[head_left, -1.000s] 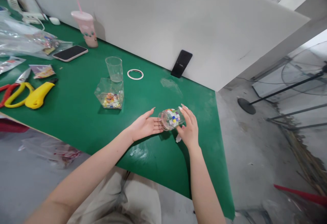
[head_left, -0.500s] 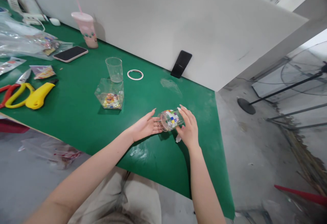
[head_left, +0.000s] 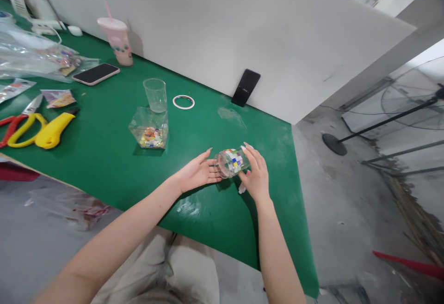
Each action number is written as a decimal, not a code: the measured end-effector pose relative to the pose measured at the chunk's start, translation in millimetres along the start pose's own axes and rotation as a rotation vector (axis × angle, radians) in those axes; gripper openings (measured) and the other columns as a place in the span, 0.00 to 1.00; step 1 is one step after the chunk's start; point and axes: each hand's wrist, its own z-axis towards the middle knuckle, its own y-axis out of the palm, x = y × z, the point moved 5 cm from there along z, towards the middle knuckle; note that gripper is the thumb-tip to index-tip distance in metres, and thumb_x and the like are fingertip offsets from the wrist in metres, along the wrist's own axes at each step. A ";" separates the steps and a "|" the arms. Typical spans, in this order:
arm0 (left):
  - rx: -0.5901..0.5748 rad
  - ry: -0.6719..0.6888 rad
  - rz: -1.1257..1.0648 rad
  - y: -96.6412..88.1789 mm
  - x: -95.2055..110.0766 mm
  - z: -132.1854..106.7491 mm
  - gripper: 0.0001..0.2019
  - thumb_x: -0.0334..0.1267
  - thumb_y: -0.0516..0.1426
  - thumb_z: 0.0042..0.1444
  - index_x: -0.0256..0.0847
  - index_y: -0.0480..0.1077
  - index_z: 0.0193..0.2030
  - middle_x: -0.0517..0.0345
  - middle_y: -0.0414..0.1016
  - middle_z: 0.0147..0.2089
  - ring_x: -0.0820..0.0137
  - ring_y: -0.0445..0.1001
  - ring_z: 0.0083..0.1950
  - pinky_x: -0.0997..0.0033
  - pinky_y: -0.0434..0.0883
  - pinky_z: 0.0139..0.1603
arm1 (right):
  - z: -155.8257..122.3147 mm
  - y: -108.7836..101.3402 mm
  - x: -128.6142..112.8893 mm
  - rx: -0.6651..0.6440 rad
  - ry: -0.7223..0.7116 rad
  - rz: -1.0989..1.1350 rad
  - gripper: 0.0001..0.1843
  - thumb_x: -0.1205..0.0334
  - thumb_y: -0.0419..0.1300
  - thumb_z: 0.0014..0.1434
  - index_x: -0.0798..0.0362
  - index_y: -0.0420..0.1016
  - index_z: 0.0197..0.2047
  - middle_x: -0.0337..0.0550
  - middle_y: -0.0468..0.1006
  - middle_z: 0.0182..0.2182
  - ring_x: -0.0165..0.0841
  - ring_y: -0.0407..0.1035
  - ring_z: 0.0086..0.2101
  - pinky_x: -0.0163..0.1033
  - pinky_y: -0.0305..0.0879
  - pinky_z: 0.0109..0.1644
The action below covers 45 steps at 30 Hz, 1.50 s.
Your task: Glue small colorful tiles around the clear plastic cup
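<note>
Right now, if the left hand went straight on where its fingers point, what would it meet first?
The left hand would probably meet the tiled clear cup in the right hand; whether it touches the cup now is unclear.

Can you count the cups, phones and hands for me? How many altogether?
Cups: 3 (pink cup, clear cup, tiled cup)
Phones: 2 (flat phone, leaning phone)
Hands: 2 (left hand, right hand)
Total: 7

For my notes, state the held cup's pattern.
The cup bears multicoloured squares, including white and blue; best: head view.
</note>
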 end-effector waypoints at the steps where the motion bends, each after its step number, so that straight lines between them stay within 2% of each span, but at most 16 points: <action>1: -0.001 -0.001 -0.004 0.1 0.0 -0.2 0.28 0.55 0.46 0.61 0.29 0.59 0.56 0.42 0.75 0.43 0.62 0.74 0.46 0.59 0.56 0.60 | 0.0 -0.2 -0.1 0.003 0.000 -0.002 0.33 0.73 0.56 0.52 0.49 0.59 0.61 0.50 0.66 0.59 0.39 0.59 0.60 0.54 0.58 0.61; 9: -0.005 -0.011 -0.020 0.8 1.7 -1.6 0.29 0.56 0.46 0.61 0.28 0.59 0.54 0.40 0.75 0.43 0.61 0.73 0.48 0.58 0.55 0.61 | -0.9 0.2 1.0 0.005 0.027 -0.005 0.34 0.73 0.56 0.52 0.48 0.58 0.62 0.49 0.66 0.59 0.39 0.59 0.60 0.54 0.58 0.61; 18: 0.006 -0.024 -0.028 3.0 -0.2 -0.7 0.29 0.55 0.45 0.62 0.27 0.59 0.56 0.42 0.75 0.41 0.62 0.74 0.46 0.59 0.55 0.61 | -1.3 2.0 0.0 -0.006 0.007 0.000 0.33 0.73 0.56 0.52 0.49 0.58 0.62 0.49 0.66 0.59 0.39 0.58 0.60 0.53 0.57 0.62; 27: 0.033 -0.027 -0.018 1.1 0.3 -0.3 0.28 0.55 0.44 0.62 0.28 0.61 0.52 0.41 0.75 0.42 0.62 0.74 0.45 0.59 0.57 0.60 | 0.0 2.6 -0.6 -0.008 0.002 -0.006 0.33 0.72 0.55 0.52 0.49 0.58 0.62 0.49 0.66 0.59 0.39 0.59 0.59 0.54 0.58 0.61; 39: -0.032 -0.023 -0.012 0.6 -0.3 -0.9 0.31 0.56 0.46 0.60 0.27 0.59 0.56 0.40 0.76 0.42 0.60 0.73 0.50 0.58 0.55 0.61 | -1.3 3.3 1.7 -0.013 0.027 0.019 0.33 0.73 0.55 0.53 0.48 0.58 0.62 0.49 0.65 0.60 0.39 0.59 0.60 0.54 0.58 0.62; 45: -0.025 -0.024 -0.028 1.8 1.4 -1.5 0.33 0.57 0.46 0.60 0.25 0.57 0.58 0.38 0.75 0.44 0.60 0.73 0.49 0.59 0.55 0.61 | -1.9 2.6 2.0 0.007 0.058 0.038 0.33 0.73 0.55 0.52 0.48 0.60 0.61 0.49 0.66 0.60 0.38 0.59 0.60 0.53 0.58 0.61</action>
